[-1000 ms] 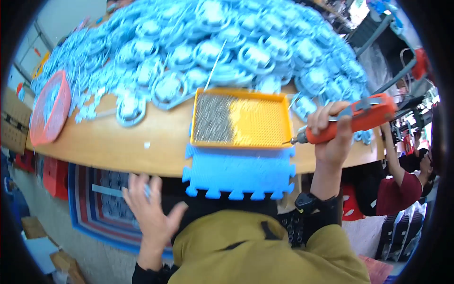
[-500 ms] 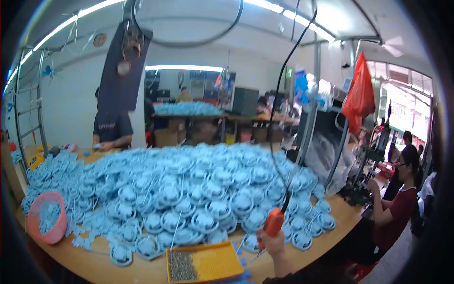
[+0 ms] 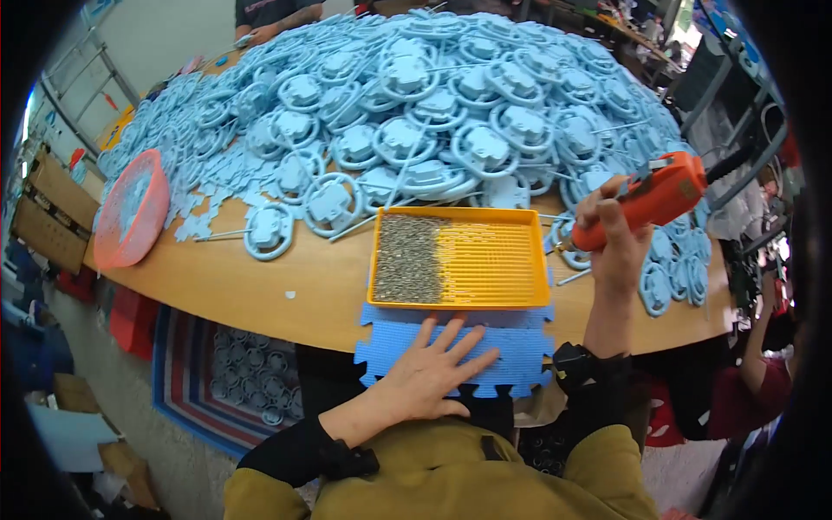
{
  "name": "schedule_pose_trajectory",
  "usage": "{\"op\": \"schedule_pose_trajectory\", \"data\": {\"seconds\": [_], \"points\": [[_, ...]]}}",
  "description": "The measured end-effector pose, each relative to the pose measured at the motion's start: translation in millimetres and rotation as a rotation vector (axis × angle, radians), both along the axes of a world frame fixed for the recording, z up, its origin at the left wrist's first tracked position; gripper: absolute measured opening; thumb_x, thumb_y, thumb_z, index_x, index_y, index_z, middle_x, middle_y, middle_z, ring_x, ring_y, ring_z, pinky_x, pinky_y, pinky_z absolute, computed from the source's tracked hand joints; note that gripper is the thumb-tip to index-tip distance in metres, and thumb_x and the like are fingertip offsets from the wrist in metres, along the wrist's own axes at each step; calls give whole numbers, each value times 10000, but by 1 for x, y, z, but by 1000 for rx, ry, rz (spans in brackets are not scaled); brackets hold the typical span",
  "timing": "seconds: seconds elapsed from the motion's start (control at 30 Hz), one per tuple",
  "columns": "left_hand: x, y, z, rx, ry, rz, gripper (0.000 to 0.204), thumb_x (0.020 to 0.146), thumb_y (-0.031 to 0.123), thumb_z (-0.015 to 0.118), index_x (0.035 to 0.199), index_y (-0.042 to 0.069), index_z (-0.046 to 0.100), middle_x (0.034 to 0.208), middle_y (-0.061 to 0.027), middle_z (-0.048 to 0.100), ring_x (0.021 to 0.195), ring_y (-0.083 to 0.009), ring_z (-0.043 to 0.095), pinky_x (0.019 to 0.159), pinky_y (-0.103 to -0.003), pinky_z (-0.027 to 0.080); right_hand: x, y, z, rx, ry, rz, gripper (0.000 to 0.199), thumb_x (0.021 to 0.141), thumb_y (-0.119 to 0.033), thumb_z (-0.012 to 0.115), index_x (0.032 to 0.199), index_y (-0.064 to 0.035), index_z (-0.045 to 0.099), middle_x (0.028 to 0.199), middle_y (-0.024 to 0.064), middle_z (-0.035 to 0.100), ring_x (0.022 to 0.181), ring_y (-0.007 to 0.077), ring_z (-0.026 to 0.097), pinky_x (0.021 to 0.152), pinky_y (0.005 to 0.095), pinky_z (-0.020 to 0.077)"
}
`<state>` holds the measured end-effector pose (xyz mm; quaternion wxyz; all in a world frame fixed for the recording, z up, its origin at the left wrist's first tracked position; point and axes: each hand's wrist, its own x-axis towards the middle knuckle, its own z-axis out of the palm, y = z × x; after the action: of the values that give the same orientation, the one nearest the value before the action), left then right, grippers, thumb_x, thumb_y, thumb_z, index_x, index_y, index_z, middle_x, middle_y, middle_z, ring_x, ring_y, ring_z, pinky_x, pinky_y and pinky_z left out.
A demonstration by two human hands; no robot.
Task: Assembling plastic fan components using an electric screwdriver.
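My left hand (image 3: 431,368) lies flat with its fingers spread on a blue foam mat (image 3: 507,347) at the table's front edge. Its fingertips reach close to a yellow ribbed tray (image 3: 494,302), whose left part is filled with small metal screws (image 3: 407,260). My right hand (image 3: 617,238) is raised to the right of the tray, wrapped round an orange electric screwdriver (image 3: 652,201). The tool's tip points left, toward the tray's right rim, and a dark cord leaves its back end. Behind the tray rises a big heap of light blue plastic ring-shaped parts (image 3: 481,147).
A pink basket (image 3: 156,208) with small blue pieces stands at the table's left. Under the table, a striped bag (image 3: 186,373) holds more ring-shaped parts. Another person's hands (image 3: 260,33) are at the far side, and a person in a dark red top (image 3: 767,390) is at the right.
The view has tilted down toward the table. My left hand now shows, resting on the mat. My right hand still grips the screwdriver, now raised beside the tray.
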<state>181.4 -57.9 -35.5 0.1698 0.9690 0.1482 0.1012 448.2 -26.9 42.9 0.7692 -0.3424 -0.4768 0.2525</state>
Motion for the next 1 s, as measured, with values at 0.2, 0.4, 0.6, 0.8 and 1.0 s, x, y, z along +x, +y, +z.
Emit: {"op": "schedule_pose_trajectory", "data": {"seconds": [0.2, 0.4, 0.6, 0.8, 1.0], "points": [[-52, 70, 24, 71, -237, 283, 590, 686, 214, 788, 1223, 69, 590, 1157, -167, 573, 1104, -352, 540, 936, -444, 444, -8, 14, -13, -52, -38, 112, 266, 885, -220, 681, 1013, -49, 523, 730, 49, 522, 645, 144, 504, 609, 295, 410], [-86, 213, 10, 368, 14, 658, 627, 747, 281, 731, 1318, 121, 526, 1294, -202, 484, 1228, -365, 435, 1017, -454, 356, -44, 39, -23, -88, 28, 257, 278, 887, -275, 670, 967, -53, 522, 710, 74, 541, 614, 168, 515, 595, 307, 430], [-88, 234, 4, 225, 44, 597, 645, 696, 285, 770, 1283, 123, 558, 1264, -171, 500, 1235, -355, 439, 1084, -508, 269, -56, 45, -39, -153, -27, 280, 327, 865, -314, 704, 958, -52, 532, 694, 65, 555, 602, 160, 520, 565, 295, 426], [-104, 208, 3, 312, -105, 610, 624, 619, 319, 779, 1184, 128, 596, 1100, -124, 527, 1082, -319, 520, 1100, -605, 175, -61, 51, -42, -61, -3, 266, 302, 883, -320, 685, 951, -67, 535, 693, 53, 543, 603, 159, 514, 609, 310, 426], [-107, 118, 40, 130, -230, 552, 684, 556, 269, 798, 1183, 83, 597, 1065, -162, 515, 1018, -353, 537, 959, -482, 406, -65, 56, -48, -98, -2, 210, 311, 879, -326, 694, 938, -67, 532, 740, 63, 566, 633, 167, 529, 627, 324, 447]]}}
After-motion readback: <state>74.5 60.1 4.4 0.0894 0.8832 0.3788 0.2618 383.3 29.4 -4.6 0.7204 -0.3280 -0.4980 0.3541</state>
